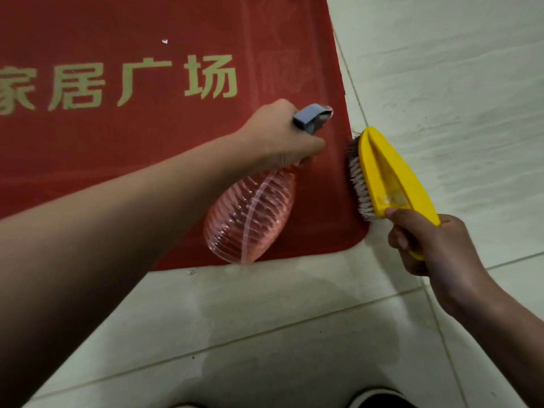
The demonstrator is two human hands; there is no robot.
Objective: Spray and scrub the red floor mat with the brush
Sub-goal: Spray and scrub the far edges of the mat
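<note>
Pale floor tiles (294, 319) with thin grout lines fill the near and right parts of the view, and a darker damp-looking patch (279, 343) spreads across the near tiles. Lying flat on them is the red floor mat (147, 148), which covers the far left; its rounded near right corner sits close to the middle of the view. Gold Chinese characters (147, 81) run across the mat, and a small white speck (165, 41) lies beyond them towards its far edge. Another pale crumb (191, 271) rests on the tile just off the mat's near edge.

The left hand (282, 136) grips the neck of a clear ribbed spray bottle (250, 213), fingers wrapped under its blue-grey trigger head (312, 117). The bottle hangs tilted over the mat's near right corner, base towards the near edge, nozzle aimed at the right edge.

The right hand (426, 242) is closed round the handle end of a yellow scrubbing brush (388, 178). The brush is turned on its side along the mat's right edge, with its bristles (357, 184) facing the mat and meeting that edge just beyond the corner. How hard they press cannot be told.

The two hands are apart, each holding its own tool. A dark shoe (379, 399) shows at the bottom edge of the view.
</note>
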